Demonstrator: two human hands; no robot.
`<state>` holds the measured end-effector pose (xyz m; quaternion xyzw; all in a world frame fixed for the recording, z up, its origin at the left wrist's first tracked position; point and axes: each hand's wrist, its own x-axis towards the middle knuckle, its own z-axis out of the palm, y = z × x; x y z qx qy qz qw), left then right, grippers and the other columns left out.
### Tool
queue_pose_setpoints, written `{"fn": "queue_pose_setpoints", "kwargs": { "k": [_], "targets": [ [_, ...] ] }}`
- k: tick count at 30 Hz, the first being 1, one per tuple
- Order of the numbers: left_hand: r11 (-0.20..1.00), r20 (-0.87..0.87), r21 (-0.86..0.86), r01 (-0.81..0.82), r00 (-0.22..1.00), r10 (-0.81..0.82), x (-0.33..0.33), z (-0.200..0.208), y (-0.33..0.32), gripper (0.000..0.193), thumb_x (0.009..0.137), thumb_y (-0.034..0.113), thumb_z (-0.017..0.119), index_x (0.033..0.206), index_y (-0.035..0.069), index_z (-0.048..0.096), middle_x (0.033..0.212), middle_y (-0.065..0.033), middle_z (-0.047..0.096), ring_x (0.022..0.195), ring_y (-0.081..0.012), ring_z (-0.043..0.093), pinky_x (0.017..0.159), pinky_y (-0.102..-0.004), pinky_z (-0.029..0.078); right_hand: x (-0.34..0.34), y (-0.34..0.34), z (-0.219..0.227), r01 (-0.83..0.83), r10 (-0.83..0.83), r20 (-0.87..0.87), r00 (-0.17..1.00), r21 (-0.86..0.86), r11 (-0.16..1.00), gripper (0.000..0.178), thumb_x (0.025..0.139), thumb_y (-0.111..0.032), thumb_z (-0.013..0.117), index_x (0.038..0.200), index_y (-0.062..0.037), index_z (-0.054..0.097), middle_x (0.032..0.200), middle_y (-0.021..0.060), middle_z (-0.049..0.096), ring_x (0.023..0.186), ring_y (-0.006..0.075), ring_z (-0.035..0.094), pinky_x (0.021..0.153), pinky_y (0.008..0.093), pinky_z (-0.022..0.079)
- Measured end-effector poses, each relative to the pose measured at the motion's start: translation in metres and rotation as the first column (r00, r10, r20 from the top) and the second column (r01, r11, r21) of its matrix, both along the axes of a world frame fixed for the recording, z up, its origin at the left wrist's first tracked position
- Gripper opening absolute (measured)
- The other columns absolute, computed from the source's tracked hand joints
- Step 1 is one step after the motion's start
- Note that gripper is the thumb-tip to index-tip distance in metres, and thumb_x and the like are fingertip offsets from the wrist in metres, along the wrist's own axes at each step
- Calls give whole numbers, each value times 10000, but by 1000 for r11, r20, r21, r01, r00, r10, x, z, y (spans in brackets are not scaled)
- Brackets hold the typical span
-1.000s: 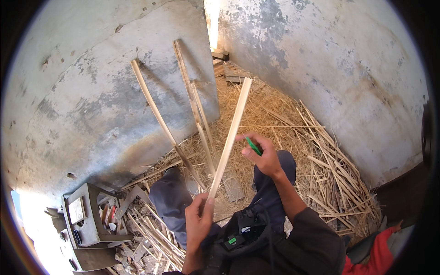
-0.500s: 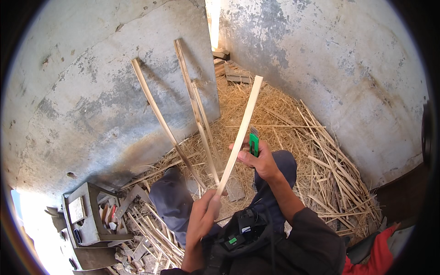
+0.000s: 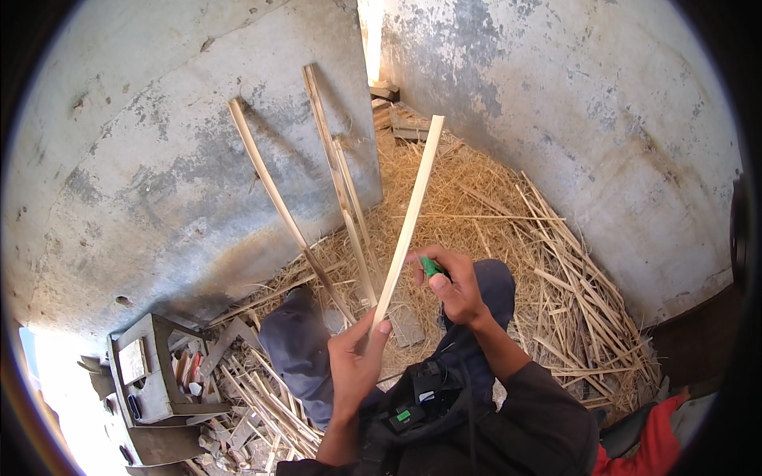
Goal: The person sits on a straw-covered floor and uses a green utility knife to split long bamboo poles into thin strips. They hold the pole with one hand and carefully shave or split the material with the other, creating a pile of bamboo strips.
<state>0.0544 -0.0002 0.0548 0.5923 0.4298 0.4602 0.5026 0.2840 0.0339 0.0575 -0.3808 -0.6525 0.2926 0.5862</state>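
My left hand (image 3: 355, 361) is closed round the lower end of a long pale wooden strip (image 3: 412, 210), thumb on its right side. The strip rises steeply, leaning a little to the right at its top. To the right of its lower half, my right hand (image 3: 460, 292) is closed on a green utility knife (image 3: 432, 266). The handle points toward the strip, and I cannot make out the blade clearly. The right hand's index finger reaches close to the strip; whether it touches is unclear.
Several wooden strips (image 3: 270, 182) lean against the left wall (image 3: 159, 206). Shavings (image 3: 476, 186) cover the floor ahead, with a pile of thin sticks (image 3: 583, 297) at right. A grey box (image 3: 163, 397) holding small items stands at lower left, beside more sticks (image 3: 266, 408).
The strip has tipped left and stands more upright, its flat side turned. My right hand has rotated the knife from upright to slanting toward the strip. My left hand's grip has turned.
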Motion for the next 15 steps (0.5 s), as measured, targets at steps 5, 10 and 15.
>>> {"fn": "queue_pose_setpoints", "kwargs": {
  "k": [5,10,15],
  "targets": [
    [999,41,-41,26,999,-24,-1,5,0,328,1089,137,681,1385,8,734,829,97,568,724,-7,432,621,-208,300,-9,-4,6,118,-162,243,956,186,975,346,993,-299,762,1213,-32,765,938,123,764,764,246,733,695,335,564],
    [998,29,-61,20,999,-18,-5,8,0,343,1063,113,713,1372,-35,718,844,73,637,773,-17,516,672,-205,417,-13,-4,5,187,-266,297,917,267,945,440,981,-436,777,1126,-22,802,810,118,729,655,262,698,611,349,537],
    [990,-66,121,-66,995,75,-5,4,0,343,1049,106,723,1361,-35,727,773,56,609,718,-14,497,621,-215,397,-12,-5,11,232,-353,364,862,336,913,409,938,-435,814,1124,-71,820,781,70,738,619,244,694,579,352,528]
  ]
}}
